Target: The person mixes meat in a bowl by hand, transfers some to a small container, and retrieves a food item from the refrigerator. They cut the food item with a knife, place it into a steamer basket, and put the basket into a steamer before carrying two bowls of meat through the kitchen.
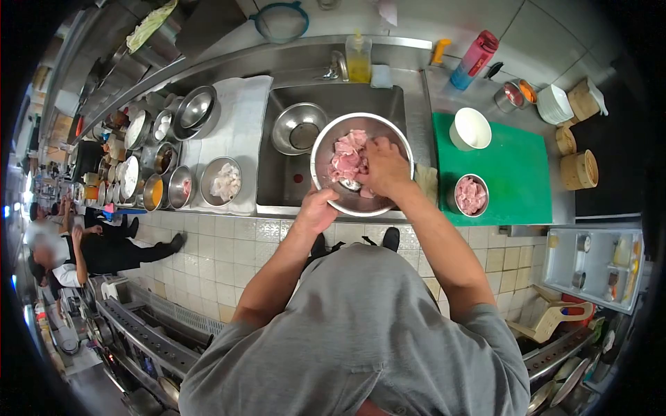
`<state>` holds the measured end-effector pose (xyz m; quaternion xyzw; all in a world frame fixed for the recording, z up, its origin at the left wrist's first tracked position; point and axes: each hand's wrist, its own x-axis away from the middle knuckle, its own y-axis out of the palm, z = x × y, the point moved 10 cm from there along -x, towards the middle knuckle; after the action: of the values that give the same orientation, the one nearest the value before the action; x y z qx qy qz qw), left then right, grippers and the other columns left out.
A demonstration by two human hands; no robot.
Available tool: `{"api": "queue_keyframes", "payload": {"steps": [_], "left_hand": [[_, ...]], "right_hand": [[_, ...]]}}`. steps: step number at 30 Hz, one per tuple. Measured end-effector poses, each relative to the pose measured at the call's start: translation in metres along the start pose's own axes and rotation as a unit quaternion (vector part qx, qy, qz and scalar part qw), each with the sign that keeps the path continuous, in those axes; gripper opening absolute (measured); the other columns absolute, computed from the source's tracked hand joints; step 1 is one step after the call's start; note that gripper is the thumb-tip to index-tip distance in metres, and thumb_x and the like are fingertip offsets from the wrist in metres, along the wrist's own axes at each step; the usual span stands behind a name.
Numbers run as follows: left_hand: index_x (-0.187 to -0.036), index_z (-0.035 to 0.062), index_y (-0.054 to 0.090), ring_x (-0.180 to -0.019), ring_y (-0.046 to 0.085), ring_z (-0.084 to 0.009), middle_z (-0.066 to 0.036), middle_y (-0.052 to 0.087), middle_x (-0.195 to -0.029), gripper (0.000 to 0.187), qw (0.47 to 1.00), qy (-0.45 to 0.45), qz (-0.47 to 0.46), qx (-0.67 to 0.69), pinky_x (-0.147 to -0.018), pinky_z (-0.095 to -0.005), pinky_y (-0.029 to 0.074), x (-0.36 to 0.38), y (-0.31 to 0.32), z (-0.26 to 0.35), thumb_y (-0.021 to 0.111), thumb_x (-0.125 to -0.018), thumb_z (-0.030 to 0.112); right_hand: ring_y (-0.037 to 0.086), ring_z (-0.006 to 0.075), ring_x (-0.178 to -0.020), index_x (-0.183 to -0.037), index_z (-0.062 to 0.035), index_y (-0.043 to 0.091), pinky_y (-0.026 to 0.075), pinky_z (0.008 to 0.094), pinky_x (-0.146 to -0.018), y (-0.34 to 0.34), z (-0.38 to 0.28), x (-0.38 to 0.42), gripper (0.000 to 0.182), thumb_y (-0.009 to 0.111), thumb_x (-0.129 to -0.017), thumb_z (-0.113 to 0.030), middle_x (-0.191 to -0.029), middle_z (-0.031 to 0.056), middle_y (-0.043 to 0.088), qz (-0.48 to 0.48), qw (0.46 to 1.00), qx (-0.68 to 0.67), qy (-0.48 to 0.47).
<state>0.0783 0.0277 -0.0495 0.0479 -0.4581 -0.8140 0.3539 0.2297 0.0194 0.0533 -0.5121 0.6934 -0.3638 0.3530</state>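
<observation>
Mostly over the sink (281, 182), the bowl (323, 147) holds meat (345, 159), heaped just left of the right hand (386, 168) and running roughly far to near; those fingers touch it, though whether they close on any I cannot tell. The left hand (320, 210) clasps the near-left rim. Rightward stand a white tub (456, 141), contents unclear, and a tin (456, 199) of cut meat.

Your wall (555, 38) is big pale tile, upper right. Steel counter (418, 104) spans the upper half. Below it your floor (215, 251): small off-white tile, yellower at right. Pale plastic chair (555, 320) lower right. Holed steel rail (146, 340) lower left. You get bright light spots (7, 210), far left edge.
</observation>
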Motion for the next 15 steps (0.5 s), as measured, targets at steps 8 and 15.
{"api": "queue_keyframes", "payload": {"steps": [8,15], "left_hand": [[-0.140,0.0008,0.049,-0.122,0.061,-0.0342,-0.016,0.062,-0.133,0.056,0.995,-0.059,-0.006,0.078,-0.105,-0.0539,0.049,0.001,-0.026,-0.016,0.053,-0.085,0.005],[-0.123,0.0029,0.059,-0.104,0.068,-0.0285,-0.012,0.066,-0.117,0.041,0.991,-0.078,0.094,0.047,-0.091,-0.0573,0.056,-0.002,-0.053,-0.037,0.059,-0.082,0.004]], "right_hand": [[0.063,0.0383,-0.111,-0.110,-0.0083,0.066,0.051,0.0468,-0.092,0.057,-0.008,0.004,0.033,0.072,-0.078,-0.017,-0.115,0.0180,0.066,-0.263,0.964,0.007,-0.034],[0.063,0.0420,-0.105,-0.108,-0.0066,0.066,0.051,0.0499,-0.089,0.107,-0.008,0.021,0.030,0.064,-0.078,-0.010,-0.106,0.0214,0.068,-0.221,0.958,-0.089,-0.159]]}}
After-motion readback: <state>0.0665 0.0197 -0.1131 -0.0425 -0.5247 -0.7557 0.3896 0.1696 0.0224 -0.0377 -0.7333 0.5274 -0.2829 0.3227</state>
